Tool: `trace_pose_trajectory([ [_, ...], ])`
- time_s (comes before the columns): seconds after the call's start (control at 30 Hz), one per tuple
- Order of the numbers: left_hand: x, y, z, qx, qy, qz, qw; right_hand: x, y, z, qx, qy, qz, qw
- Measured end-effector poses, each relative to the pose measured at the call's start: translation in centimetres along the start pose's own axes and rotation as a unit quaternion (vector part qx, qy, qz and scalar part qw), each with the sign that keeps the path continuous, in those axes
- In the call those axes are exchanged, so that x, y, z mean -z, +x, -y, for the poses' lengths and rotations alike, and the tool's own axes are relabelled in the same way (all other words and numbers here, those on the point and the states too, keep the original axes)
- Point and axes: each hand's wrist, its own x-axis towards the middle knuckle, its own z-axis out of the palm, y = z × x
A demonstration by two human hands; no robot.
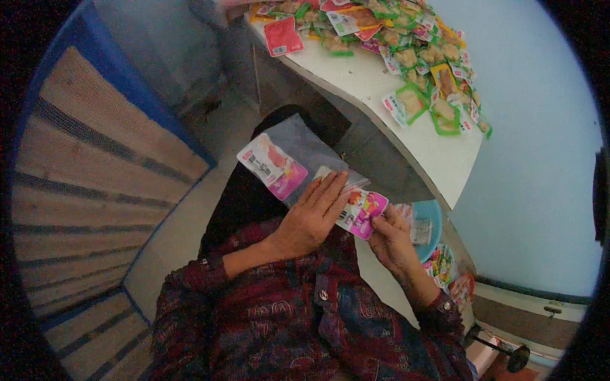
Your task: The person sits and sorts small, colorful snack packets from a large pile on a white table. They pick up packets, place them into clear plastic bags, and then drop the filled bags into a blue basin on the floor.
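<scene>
A clear plastic bag [312, 138] lies slanted over my lap, its open end towards the right. On the bag's far left part shows a white-and-pink snack packet [272, 165]; I cannot tell whether it is inside or on top. My left hand [307, 219] holds the bag near its mouth, fingers together across it and the thumb hidden. Another white-and-pink packet [363, 212] sits at the mouth, partly under my left fingers. My right hand [393, 238] grips its lower right corner between thumb and fingers.
A white table [333, 78] curves along the right, with a heap of small food packets [419, 52] on it. A red packet [284, 37] lies near its edge. By my right arm stand a blue basin [434, 224] and colourful packaging [441, 266]. A blue-framed slatted rack [105, 157] is at left.
</scene>
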Motion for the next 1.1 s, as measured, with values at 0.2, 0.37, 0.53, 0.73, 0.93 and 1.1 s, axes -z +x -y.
trace_pose_trajectory([
  [0.2,-0.6,-0.5,-0.3,-0.033,-0.006,-0.011,0.999,-1.7,2.8,-3.4,0.002,0.041,-0.002,0.999],
  [0.37,-0.7,-0.8,-0.3,-0.034,-0.005,-0.01,0.999,-1.8,6.6,-5.6,-0.028,0.061,-0.013,0.998],
  [0.53,-1.3,-1.0,0.5,-0.045,-0.006,-0.023,0.999,0.2,10.8,-11.0,0.065,-0.114,-0.037,0.991],
  [0.73,-1.3,-1.0,0.5,-0.054,-0.024,-0.007,0.998,-0.3,14.7,-11.5,0.079,-0.169,-0.023,0.982],
  [0.93,-0.7,-0.7,0.5,-0.032,-0.034,0.01,0.999,-0.3,17.7,-11.2,0.097,-0.213,-0.007,0.972],
  [1.1,-0.9,-1.0,0.8,-0.032,-0.024,0.003,0.999,0.1,16.7,-11.6,0.114,-0.252,-0.009,0.961],
])
